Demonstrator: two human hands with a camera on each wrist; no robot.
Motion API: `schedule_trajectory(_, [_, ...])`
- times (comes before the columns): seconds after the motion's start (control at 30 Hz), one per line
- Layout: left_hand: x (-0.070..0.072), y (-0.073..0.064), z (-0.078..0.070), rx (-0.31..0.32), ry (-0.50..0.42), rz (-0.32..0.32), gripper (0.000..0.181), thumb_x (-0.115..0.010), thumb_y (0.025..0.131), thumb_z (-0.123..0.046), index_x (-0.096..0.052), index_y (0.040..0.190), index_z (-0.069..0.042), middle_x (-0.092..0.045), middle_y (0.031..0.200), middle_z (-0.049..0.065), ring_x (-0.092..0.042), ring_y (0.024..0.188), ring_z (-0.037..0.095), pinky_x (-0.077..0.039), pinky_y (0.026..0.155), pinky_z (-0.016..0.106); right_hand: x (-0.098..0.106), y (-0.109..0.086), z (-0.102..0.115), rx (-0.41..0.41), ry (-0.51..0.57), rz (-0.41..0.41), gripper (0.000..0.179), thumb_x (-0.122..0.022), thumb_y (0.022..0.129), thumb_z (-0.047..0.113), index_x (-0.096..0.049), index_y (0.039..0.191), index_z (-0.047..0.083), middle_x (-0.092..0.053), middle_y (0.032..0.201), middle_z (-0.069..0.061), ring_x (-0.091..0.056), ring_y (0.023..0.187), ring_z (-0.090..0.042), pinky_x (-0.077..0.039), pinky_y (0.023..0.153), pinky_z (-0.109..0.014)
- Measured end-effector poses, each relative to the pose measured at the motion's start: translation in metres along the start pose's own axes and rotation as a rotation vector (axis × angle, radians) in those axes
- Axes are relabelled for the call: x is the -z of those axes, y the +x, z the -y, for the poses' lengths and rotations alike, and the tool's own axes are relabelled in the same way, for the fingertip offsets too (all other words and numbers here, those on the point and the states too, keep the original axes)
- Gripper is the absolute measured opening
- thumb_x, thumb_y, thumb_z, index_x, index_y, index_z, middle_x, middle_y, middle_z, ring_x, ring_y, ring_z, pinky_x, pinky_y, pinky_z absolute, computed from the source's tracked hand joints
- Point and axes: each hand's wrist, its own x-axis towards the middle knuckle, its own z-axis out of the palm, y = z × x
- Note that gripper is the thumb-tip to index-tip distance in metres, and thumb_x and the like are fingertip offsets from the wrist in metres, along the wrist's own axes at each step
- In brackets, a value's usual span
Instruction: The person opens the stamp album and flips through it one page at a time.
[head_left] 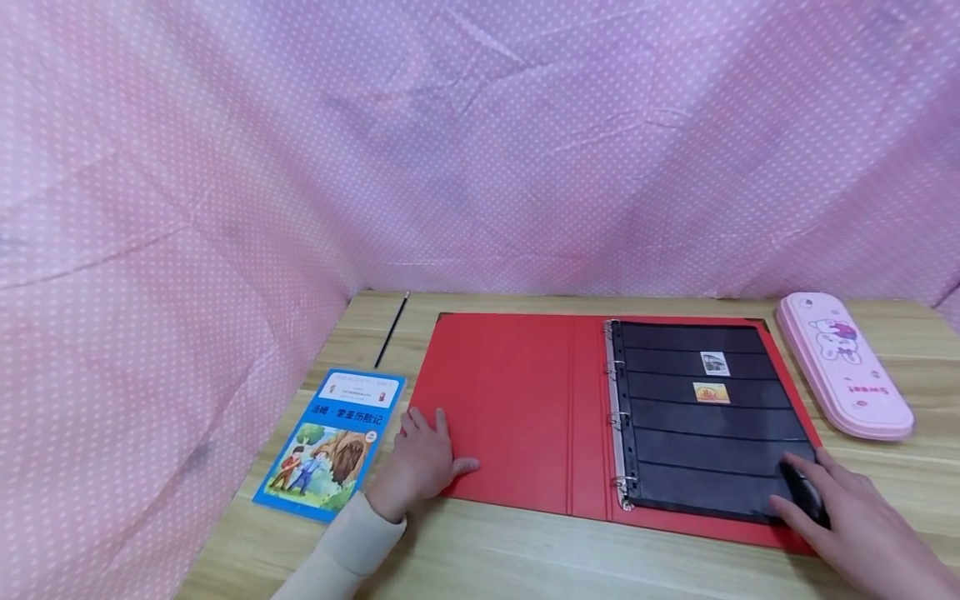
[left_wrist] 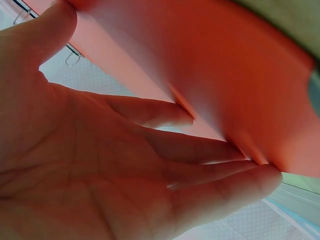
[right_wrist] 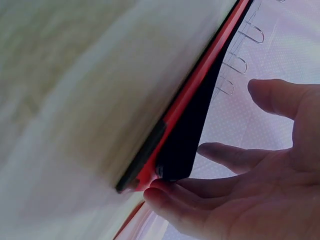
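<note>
A red ring binder (head_left: 510, 400) lies spread on the table, with a black stamp page (head_left: 705, 458) on its right half. Two stamps sit in the page's upper strips: a grey-white one (head_left: 715, 363) and an orange-yellow one (head_left: 711, 392). My left hand (head_left: 426, 458) rests at the binder's lower left edge, fingers extended, thumb on the red cover. At the lower right corner is my right hand (head_left: 855, 508), thumb apart from the fingers. In the right wrist view its fingertips (right_wrist: 155, 197) touch the corner of the black page (right_wrist: 185, 135), which stands off the red cover.
Left of the binder lies a blue picture-cover book (head_left: 330, 442), with a dark pencil (head_left: 392, 329) behind it. A pink pencil case (head_left: 843, 367) sits at the right. Metal rings (head_left: 618, 417) rise along the binder's spine. A pink dotted cloth (head_left: 480, 150) hangs behind the table.
</note>
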Motion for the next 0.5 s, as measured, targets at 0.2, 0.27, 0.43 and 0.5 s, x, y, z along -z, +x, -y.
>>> schedule_trajectory(0.2, [0.0, -0.001, -0.001, -0.006, -0.013, -0.007, 0.09, -0.072, 0.077, -0.05, -0.037, 0.142, 0.003, -0.032, 0.139, 0.035, -0.032, 0.126, 0.053, -0.042, 0.094, 0.055, 0.001, -0.004, 0.003, 0.026, 0.009, -0.101, 0.088, -0.056, 0.083, 0.065, -0.049, 0.124, -0.013, -0.025, 0.123, -0.051, -0.033, 0.103, -0.06, -0.034, 0.081, -0.072])
schedule_trajectory(0.27, [0.0, -0.002, -0.001, -0.004, -0.008, -0.01, 0.091, -0.073, 0.077, -0.05, -0.037, 0.142, 0.003, -0.032, 0.139, 0.035, -0.032, 0.126, 0.053, -0.042, 0.093, 0.056, 0.003, -0.007, 0.006, 0.052, 0.02, -0.152, 0.082, -0.058, 0.085, 0.06, -0.05, 0.123, -0.012, -0.026, 0.124, -0.049, -0.032, 0.104, -0.06, -0.033, 0.082, -0.072])
schedule_trajectory(0.43, [-0.002, -0.001, 0.0, 0.002, 0.006, -0.018, 0.091, -0.073, 0.077, -0.049, -0.037, 0.142, 0.003, -0.033, 0.139, 0.036, -0.032, 0.126, 0.054, -0.042, 0.093, 0.056, 0.007, -0.016, 0.018, 0.194, 0.094, -0.344, 0.058, -0.066, 0.088, 0.038, -0.053, 0.122, -0.006, -0.03, 0.132, -0.041, -0.033, 0.111, -0.057, -0.026, 0.09, -0.071])
schedule_trajectory(0.5, [-0.002, -0.001, 0.0, 0.003, 0.0, -0.019, 0.091, -0.073, 0.077, -0.049, -0.037, 0.142, 0.004, -0.033, 0.139, 0.036, -0.031, 0.126, 0.054, -0.042, 0.093, 0.056, 0.009, -0.021, 0.024, 0.254, 0.133, -0.399, 0.052, -0.068, 0.088, 0.032, -0.054, 0.124, -0.003, -0.031, 0.137, -0.036, -0.034, 0.115, -0.055, -0.023, 0.093, -0.07])
